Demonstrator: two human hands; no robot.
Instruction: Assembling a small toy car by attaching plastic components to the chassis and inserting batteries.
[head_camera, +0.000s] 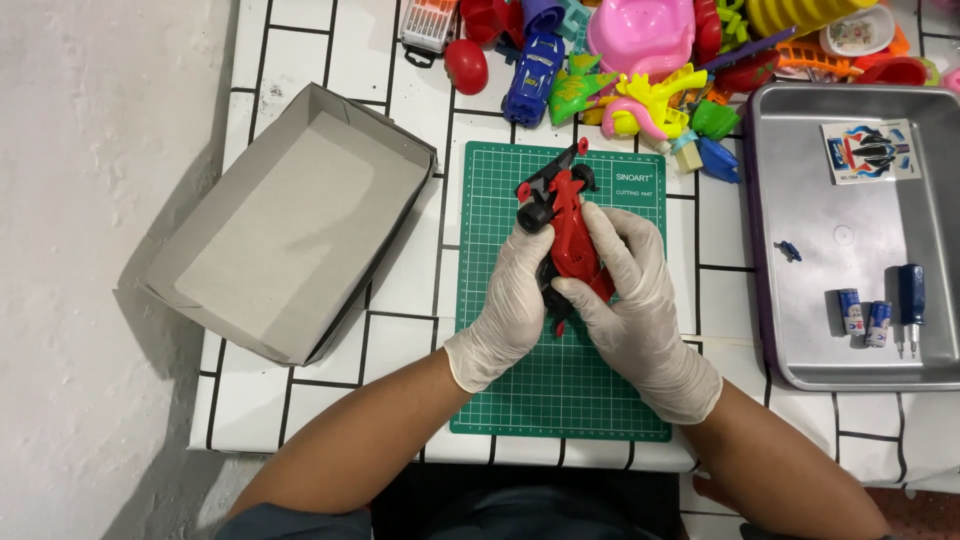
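Both of my hands wear white gloves and hold a red toy race car (566, 228) with black wheels above a green cutting mat (560, 390). My left hand (513, 300) grips the car's left side near a black wheel. From the right, my right hand (628, 290) wraps over the red body, thumb pressed on its rear part. The car's front end points away from me. Its underside is hidden by my fingers.
An empty grey cardboard box (290, 225) lies at the left. At the right, a metal tray (850, 250) holds two small batteries (864, 318), a blue screwdriver (910, 300), a sticker sheet (868, 150) and a tiny blue part. A pile of colourful plastic toys (640, 70) fills the far edge.
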